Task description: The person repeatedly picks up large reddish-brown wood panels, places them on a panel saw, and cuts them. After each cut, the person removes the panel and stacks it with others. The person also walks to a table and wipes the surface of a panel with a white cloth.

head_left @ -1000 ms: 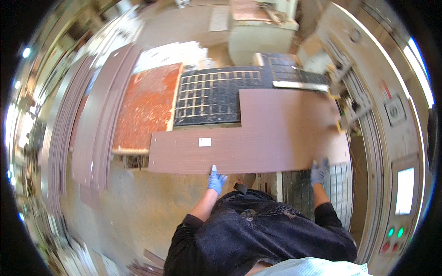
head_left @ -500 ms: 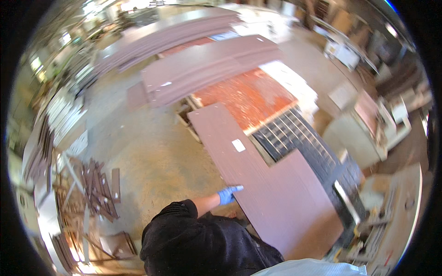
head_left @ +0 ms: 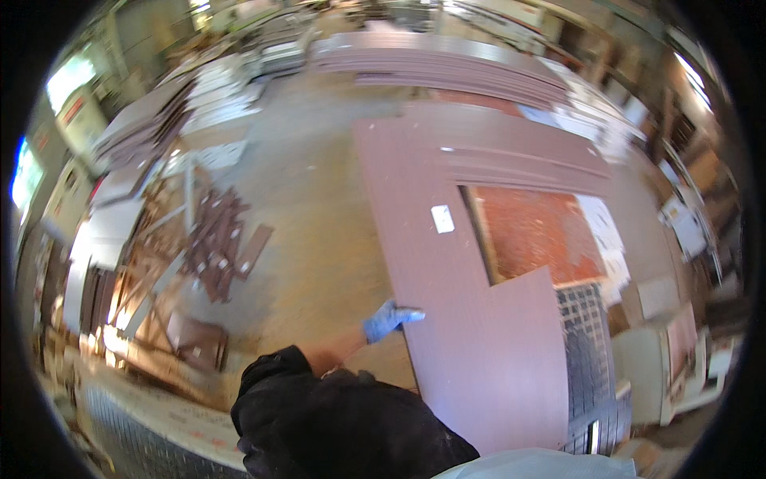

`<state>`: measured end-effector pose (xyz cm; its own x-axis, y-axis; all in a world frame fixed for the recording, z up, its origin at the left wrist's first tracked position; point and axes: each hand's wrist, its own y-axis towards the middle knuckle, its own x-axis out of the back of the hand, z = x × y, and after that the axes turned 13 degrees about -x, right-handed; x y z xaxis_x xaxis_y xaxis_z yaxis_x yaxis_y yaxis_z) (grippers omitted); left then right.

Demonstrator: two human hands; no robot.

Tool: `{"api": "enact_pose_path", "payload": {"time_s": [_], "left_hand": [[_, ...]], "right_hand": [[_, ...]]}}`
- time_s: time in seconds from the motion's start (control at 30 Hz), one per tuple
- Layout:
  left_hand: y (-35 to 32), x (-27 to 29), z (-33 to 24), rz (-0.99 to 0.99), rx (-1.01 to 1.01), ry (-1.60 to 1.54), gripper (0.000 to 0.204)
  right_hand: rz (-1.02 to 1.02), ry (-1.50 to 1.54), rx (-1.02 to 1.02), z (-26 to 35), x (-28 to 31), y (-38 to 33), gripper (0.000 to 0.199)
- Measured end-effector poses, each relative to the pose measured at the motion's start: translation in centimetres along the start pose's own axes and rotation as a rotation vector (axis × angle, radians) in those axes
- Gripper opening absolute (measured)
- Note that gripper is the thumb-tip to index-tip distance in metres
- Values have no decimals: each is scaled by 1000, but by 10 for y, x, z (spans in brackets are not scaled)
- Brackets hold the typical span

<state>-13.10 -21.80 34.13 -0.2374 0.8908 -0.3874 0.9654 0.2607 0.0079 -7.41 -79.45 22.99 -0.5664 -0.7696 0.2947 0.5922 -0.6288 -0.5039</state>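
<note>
My left hand (head_left: 391,319), in a blue glove, is closed on the left edge of a large L-shaped brown panel (head_left: 487,359), thumb on top. Its fingers go under the edge and are hidden. The panel stretches away in front of my body, with a rectangular notch at its far right and a white label (head_left: 442,219) on its narrow arm. That arm's far end overlaps a stack of similar brown panels (head_left: 527,148) in the view. My right hand does not show; a black sleeve (head_left: 343,423) covers my left upper arm.
Right of the panel are a worn red-orange board (head_left: 542,235) and a black gridded surface (head_left: 586,335). Brown offcuts (head_left: 215,247) lie heaped on the floor at left. More long brown panels (head_left: 447,64) are stacked farther off. A pale machine (head_left: 650,367) stands at right.
The view has turned left. The L-shaped panel has swung toward straight ahead and its far arm now overlaps the panel stack. My left hand keeps its hold on the edge.
</note>
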Motion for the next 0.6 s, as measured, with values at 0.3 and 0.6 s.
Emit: {"api": "enact_pose_path", "payload": {"time_s": [0.3,0.6], "left_hand": [[-150,224,-118,-412,-83,-43,53],[-262,369,-168,-884,-329,-176,45]], "right_hand": [[284,-114,54,-32,-163,-158,61],[444,-188,6,-46,-312,-286,63]]}}
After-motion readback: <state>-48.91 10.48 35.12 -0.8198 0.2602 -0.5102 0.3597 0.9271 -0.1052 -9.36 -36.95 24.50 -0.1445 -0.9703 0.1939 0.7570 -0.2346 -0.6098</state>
